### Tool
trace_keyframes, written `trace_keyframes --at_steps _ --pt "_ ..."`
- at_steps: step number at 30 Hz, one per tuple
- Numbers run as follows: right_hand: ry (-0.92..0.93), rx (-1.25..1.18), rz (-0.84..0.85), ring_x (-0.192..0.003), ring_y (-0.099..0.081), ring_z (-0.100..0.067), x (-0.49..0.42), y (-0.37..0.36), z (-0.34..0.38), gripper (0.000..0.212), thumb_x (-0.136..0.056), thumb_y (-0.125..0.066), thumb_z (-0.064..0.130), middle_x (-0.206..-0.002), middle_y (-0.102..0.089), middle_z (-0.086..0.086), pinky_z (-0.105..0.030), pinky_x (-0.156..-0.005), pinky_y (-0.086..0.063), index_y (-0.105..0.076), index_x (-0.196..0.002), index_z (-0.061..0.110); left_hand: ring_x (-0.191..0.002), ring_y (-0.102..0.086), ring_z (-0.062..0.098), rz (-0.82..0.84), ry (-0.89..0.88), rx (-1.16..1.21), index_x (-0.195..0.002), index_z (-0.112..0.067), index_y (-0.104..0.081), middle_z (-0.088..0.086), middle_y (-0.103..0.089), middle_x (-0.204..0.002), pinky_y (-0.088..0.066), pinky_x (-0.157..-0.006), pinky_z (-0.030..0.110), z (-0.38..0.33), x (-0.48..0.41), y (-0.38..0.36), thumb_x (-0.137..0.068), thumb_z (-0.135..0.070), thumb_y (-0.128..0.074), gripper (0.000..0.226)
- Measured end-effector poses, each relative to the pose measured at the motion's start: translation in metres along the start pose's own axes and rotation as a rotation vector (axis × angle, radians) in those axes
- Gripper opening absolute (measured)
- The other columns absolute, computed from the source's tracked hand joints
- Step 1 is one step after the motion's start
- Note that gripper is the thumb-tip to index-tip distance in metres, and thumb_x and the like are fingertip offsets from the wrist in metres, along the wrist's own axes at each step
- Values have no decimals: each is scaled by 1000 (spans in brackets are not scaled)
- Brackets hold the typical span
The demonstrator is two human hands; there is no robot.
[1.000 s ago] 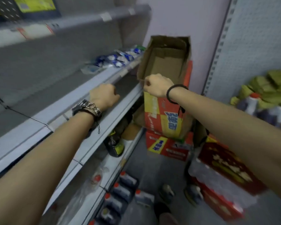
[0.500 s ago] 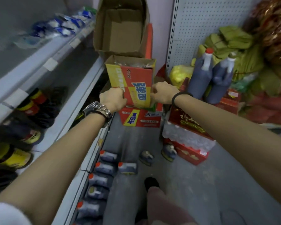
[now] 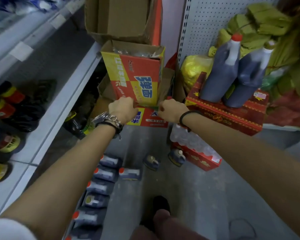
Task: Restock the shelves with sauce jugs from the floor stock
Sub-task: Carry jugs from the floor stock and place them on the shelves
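Several dark sauce jugs with red caps (image 3: 102,174) lie in a row on the grey floor along the shelf base, one more (image 3: 129,173) beside them. Two small jugs (image 3: 153,161) stand further out on the floor. My left hand (image 3: 122,110) and my right hand (image 3: 171,110) are stretched forward side by side above the floor, fingers curled into fists, holding nothing. They hang in front of the stacked red-and-yellow cartons (image 3: 139,75). The grey shelves (image 3: 66,94) on the left hold dark bottles with yellow and red labels (image 3: 5,108).
Two tall dark jugs (image 3: 220,71) stand on a red carton (image 3: 232,111) at the right, above a wrapped pack of bottles (image 3: 192,146). An open brown box (image 3: 123,16) tops the carton stack. A pegboard panel (image 3: 203,23) and green bundles (image 3: 260,25) fill the back right. My foot (image 3: 160,203) is below.
My view has tilted down from the shelves to the floor. Both hands have dropped lower and come closer together, still curled and holding nothing.
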State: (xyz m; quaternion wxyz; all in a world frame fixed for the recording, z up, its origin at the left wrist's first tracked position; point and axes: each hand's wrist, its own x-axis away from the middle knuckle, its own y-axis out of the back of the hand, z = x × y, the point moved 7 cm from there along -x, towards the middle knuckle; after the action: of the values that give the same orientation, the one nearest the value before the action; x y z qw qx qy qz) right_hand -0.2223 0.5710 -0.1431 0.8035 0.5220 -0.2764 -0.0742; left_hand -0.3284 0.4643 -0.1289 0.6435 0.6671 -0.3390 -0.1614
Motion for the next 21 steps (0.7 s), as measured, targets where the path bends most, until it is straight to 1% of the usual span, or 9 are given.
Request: trace_keyframes --at_steps 2,5,7,10,12,15,17,19,21 --pt "7 14 20 -83 -55 -28 -5 -19 -6 24 -96 -45 29 -96 -58 -8 -34 -69 -43 -58 -98 9 -105 -59 35 22 15 -3 -115 -12 -58 13 -61 -116 -46 -82 37 4 -2 -19 -94 -32 -50 30" --pt "-6 -14 42 -77 -49 -27 -14 -50 -17 20 -96 -44 26 -87 -53 -7 -35 -68 -41 -50 -85 11 -102 -60 34 46 18 -7 -112 -12 -59 13 -62 -115 -43 -75 33 12 -4 -51 -94 -34 -49 30" --pt "-31 -70 73 -77 -49 -26 -19 -75 -27 18 -96 -44 25 -84 -51 -6 -34 -67 -38 -49 -84 11 -101 -61 34 80 12 -6 -108 -11 -60 13 -63 -112 -43 -76 33 18 -5 -79 -93 -33 -50 29" --pt "-52 -107 97 -80 -50 -25 -29 -123 -38 14 -95 -44 22 -88 -53 -7 -31 -69 -38 -50 -86 12 -101 -61 35 108 1 1 -104 -9 -61 15 -65 -111 -47 -81 37 28 -9 -125 -92 -30 -51 26" --pt "-83 -110 101 -77 -49 -23 -34 -160 -47 18 -96 -42 23 -86 -54 -7 -32 -69 -38 -48 -84 11 -102 -60 35 126 7 4 -104 -8 -61 15 -64 -111 -46 -81 36 35 -10 -162 -92 -28 -51 26" --pt "-152 -90 143 -67 -45 -21 -39 -222 -63 29 -98 -38 23 -72 -46 -3 -34 -67 -39 -43 -72 11 -105 -60 34 168 -17 -67 -107 -8 -60 15 -63 -114 -46 -82 37 41 -6 -227 -94 -26 -49 25" --pt "-178 -66 167 -69 -50 -24 -45 -259 -74 22 -96 -41 22 -77 -50 -6 -36 -69 -45 -48 -79 10 -105 -61 34 177 -36 -121 -108 -8 -61 15 -63 -114 -46 -82 36 45 -5 -270 -94 -24 -48 25" --pt "-193 -59 201 -85 -58 -28 -50 -295 -85 21 -95 -43 24 -91 -57 -10 -38 -81 -50 -56 -96 8 -106 -60 33 195 -52 -159 -110 -10 -60 13 -63 -116 -45 -82 35 49 -6 -313 -94 -24 -47 25" --pt "-183 -29 222 -94 -58 -29 -59 -329 -95 24 -96 -43 24 -100 -59 -11 -38 -84 -48 -58 -102 7 -109 -59 32 212 -69 -170 -114 -11 -58 12 -61 -120 -45 -86 35 53 -11 -354 -96 -25 -44 27"
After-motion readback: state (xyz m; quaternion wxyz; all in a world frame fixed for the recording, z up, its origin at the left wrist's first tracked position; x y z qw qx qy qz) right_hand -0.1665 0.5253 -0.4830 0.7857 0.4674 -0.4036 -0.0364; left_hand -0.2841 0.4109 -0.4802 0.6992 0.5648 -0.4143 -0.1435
